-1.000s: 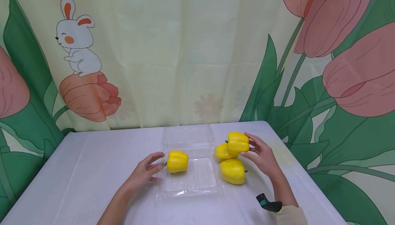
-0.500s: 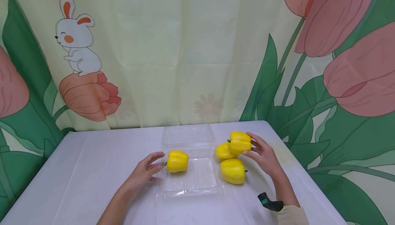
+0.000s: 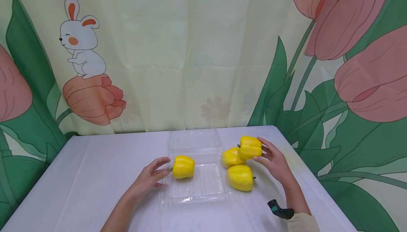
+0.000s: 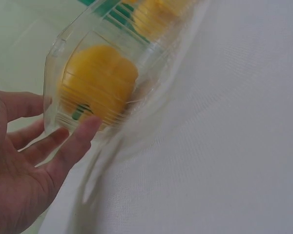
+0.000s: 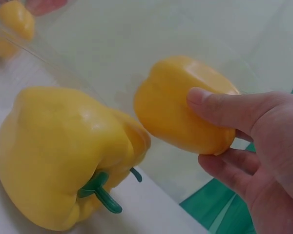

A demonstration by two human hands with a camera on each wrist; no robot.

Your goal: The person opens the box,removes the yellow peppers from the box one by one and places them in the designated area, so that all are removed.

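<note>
My right hand (image 3: 275, 163) grips a yellow bell pepper (image 3: 250, 147), thumb on one side and fingers on the other; the right wrist view shows this pepper (image 5: 183, 102) raised. Its stem points left in the head view. Two other yellow bell peppers, a rear one (image 3: 232, 157) and a front one (image 3: 240, 178), lie close by on the table. At the clear plastic container (image 3: 208, 184), my left hand (image 3: 149, 179) holds the left end wall with spread, bent fingers. Inside, against that end, rests one yellow bell pepper (image 3: 183, 167), its green stem (image 4: 79, 111) toward the hand.
The container's lid (image 3: 194, 140) lies folded back toward the rear of the white-covered table (image 3: 105, 168). Behind the table hangs a curtain (image 3: 159, 55) printed with tulips and a rabbit. A black band (image 3: 279, 210) is on the right wrist.
My right hand has moved slightly to the right with its bell pepper, away from the container. The left hand, the container and the other peppers stay in place.
</note>
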